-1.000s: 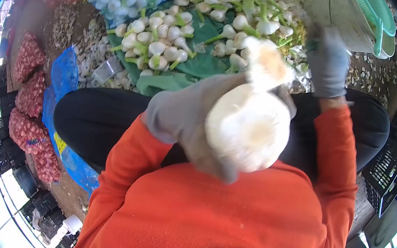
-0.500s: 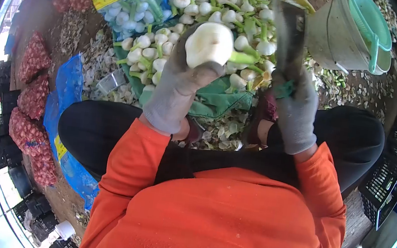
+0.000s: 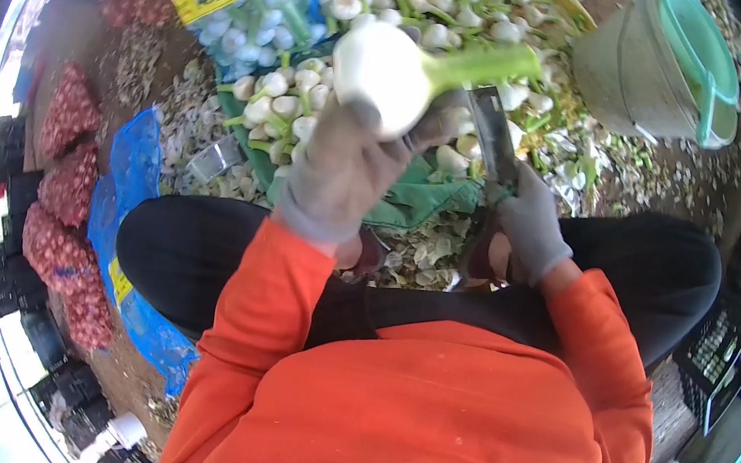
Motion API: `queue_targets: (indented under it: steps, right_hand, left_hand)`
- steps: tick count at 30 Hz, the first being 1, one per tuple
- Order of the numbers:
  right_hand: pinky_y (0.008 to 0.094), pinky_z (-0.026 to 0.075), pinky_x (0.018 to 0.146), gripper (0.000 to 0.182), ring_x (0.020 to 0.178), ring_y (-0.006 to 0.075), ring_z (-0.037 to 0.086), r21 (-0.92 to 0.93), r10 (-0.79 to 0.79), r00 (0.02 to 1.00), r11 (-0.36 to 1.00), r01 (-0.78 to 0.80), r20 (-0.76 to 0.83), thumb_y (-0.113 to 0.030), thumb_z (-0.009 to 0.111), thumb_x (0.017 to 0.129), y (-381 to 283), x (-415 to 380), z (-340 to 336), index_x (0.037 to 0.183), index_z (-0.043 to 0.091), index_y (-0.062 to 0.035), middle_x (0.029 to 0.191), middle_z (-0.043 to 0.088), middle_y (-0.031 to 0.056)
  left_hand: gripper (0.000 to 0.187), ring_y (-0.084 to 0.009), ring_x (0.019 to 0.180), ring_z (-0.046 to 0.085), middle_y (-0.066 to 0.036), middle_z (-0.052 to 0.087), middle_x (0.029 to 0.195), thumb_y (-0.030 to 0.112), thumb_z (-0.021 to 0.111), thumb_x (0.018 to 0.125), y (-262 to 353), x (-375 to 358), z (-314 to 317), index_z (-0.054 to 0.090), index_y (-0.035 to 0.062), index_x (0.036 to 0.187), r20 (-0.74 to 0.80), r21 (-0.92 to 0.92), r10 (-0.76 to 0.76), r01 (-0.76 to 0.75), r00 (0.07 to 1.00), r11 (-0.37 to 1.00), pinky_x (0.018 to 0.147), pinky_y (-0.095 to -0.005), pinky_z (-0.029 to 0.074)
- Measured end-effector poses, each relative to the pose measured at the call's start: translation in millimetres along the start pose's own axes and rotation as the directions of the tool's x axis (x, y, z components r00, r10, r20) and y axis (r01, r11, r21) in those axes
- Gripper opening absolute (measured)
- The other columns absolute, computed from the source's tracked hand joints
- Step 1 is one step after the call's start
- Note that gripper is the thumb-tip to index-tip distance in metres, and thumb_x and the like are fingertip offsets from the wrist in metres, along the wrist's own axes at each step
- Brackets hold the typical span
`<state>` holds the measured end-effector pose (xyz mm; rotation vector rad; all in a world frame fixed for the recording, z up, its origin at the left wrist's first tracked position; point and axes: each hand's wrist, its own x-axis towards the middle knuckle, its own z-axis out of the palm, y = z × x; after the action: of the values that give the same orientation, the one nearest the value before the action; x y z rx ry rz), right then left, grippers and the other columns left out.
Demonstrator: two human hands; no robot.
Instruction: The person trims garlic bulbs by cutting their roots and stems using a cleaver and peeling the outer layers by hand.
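My left hand (image 3: 341,168), in a grey work glove, grips a large white garlic bulb (image 3: 379,73) from below, raised close to the camera. The bulb's thick green stem (image 3: 488,68) points to the right. A broad dark-bladed knife (image 3: 491,135) is in my gloved right hand (image 3: 534,219), its handle wrapped by the fingers. The blade slants up and to the left, its end just beneath the stem in this view. Behind both hands lies a heap of white garlic bulbs with green stems (image 3: 288,109), on a green cloth (image 3: 425,203).
A blue mesh bag of bulbs (image 3: 266,29) with a yellow label stands at the back left. Back right is a pale bucket (image 3: 606,80) with a green basin (image 3: 691,35). Reddish net sacks (image 3: 63,245) line the left; black crates (image 3: 728,336) stand right. Peelings (image 3: 423,252) litter the ground.
The bulb has turned, its root end no longer facing the camera and its stem now raised to the right. The knife has come down and tilted left, towards the stem.
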<state>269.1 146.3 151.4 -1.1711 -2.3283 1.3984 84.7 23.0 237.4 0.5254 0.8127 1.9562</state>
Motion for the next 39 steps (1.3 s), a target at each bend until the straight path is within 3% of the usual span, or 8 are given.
queue_targets:
  steps: [5, 13, 20, 22, 25, 28, 36, 39]
  right_hand:
    - [0.0202, 0.034, 0.052, 0.03, 0.061, 0.0035, 0.044, 0.477, 0.141, 0.988, 0.873, -0.097, -0.057, -0.013, 0.062, 0.087, -61.7, 5.4, -36.3, 0.114, 0.059, 0.0008, 0.077, 0.055, -0.0019]
    - [0.0206, 0.035, 0.05, 0.033, 0.055, 0.0058, 0.042, 0.431, 0.261, 0.963, 0.863, -0.263, 0.064, -0.014, 0.059, 0.088, -79.6, 12.3, -44.8, 0.118, 0.056, 0.0002, 0.071, 0.051, -0.0017]
    - [0.0205, 0.034, 0.05, 0.034, 0.055, 0.0061, 0.042, 0.413, 0.297, 0.955, 0.869, -0.274, 0.009, -0.018, 0.058, 0.089, -79.1, 25.4, -48.6, 0.117, 0.056, 0.0012, 0.069, 0.049, -0.0014]
    - [0.0204, 0.033, 0.05, 0.035, 0.055, 0.006, 0.042, 0.379, 0.322, 0.946, 0.872, -0.31, 0.033, -0.019, 0.058, 0.089, -84.2, 29.9, -53.0, 0.117, 0.057, 0.0015, 0.067, 0.048, -0.0014]
    - [0.02, 0.032, 0.048, 0.035, 0.054, 0.0059, 0.042, 0.336, 0.369, 0.926, 0.865, -0.372, 0.076, -0.021, 0.059, 0.089, -93.2, 34.7, -55.9, 0.116, 0.057, 0.0019, 0.065, 0.048, -0.0014]
    - [0.0203, 0.033, 0.049, 0.034, 0.055, 0.0063, 0.042, 0.396, 0.354, 0.934, 0.852, -0.342, 0.045, -0.021, 0.059, 0.089, -91.1, 34.1, -48.8, 0.114, 0.058, 0.0017, 0.066, 0.048, -0.0008]
    - [0.0207, 0.033, 0.05, 0.028, 0.055, 0.0066, 0.042, 0.336, 0.413, 0.905, 0.842, -0.423, 0.103, -0.022, 0.06, 0.088, -84.2, 34.0, -58.2, 0.106, 0.06, -0.0001, 0.066, 0.048, -0.0012]
    - [0.0211, 0.034, 0.05, 0.027, 0.055, 0.0066, 0.043, 0.397, 0.36, 0.932, 0.849, -0.349, 0.048, -0.021, 0.061, 0.088, -78.7, 29.8, -57.8, 0.106, 0.059, 0.0002, 0.068, 0.049, -0.0012]
  left_hand:
    - [0.033, -0.0201, 0.084, 0.065, -0.009, 0.064, 0.095, 0.03, 0.06, 0.093, 49.4, 37.6, -121.3, 0.055, 0.0027, 0.112, -0.434, 0.211, 0.065, 0.031, 0.899, 0.977, 0.072, -0.0314, 0.058]
    - [0.044, -0.0146, 0.074, 0.059, -0.006, 0.062, 0.089, 0.034, 0.072, 0.081, 63.4, 54.2, -261.2, 0.059, 0.0072, 0.113, -0.825, 0.45, 0.059, 0.59, 0.563, 0.67, 0.061, -0.0267, 0.051]
    - [0.039, -0.0286, 0.095, 0.066, -0.015, 0.068, 0.102, 0.026, 0.069, 0.076, 31.2, 76.8, -263.8, 0.065, 0.0029, 0.107, -0.45, 0.687, 0.602, 0.686, 0.66, -0.24, 0.084, -0.0361, 0.051]
    - [0.036, -0.0288, 0.094, 0.066, -0.015, 0.067, 0.103, 0.025, 0.067, 0.079, -6.1, 90.9, -250.6, 0.065, 0.0051, 0.109, -0.114, 0.9, 0.51, 0.306, 0.853, -0.31, 0.085, -0.0363, 0.051]
    - [0.043, -0.0314, 0.1, 0.065, -0.018, 0.066, 0.109, 0.033, 0.061, 0.081, -72.1, 114.8, -175.5, 0.06, 0.013, 0.119, -0.208, 0.922, 0.006, 0.199, 0.978, -0.332, 0.088, -0.0408, 0.049]
    - [0.065, -0.0362, 0.116, 0.056, -0.023, 0.057, 0.126, 0.042, 0.059, 0.08, -134.0, 128.8, -168.0, 0.05, 0.0009, 0.129, -0.511, 0.854, -0.328, 0.426, 0.794, -0.299, 0.097, -0.0429, 0.045]
    - [0.078, -0.0301, 0.116, 0.057, -0.02, 0.058, 0.127, 0.049, 0.069, 0.074, -172.1, 122.1, -177.9, 0.049, -0.0018, 0.13, -0.569, 0.813, -0.351, 0.573, 0.743, -0.104, 0.096, -0.0387, 0.046]
    - [0.06, -0.0222, 0.101, 0.06, -0.012, 0.062, 0.115, 0.038, 0.068, 0.079, -153.8, 95.3, -176.6, 0.053, 0.0015, 0.124, -0.539, 0.63, -0.374, 0.656, 0.755, 0.417, 0.087, -0.0333, 0.05]
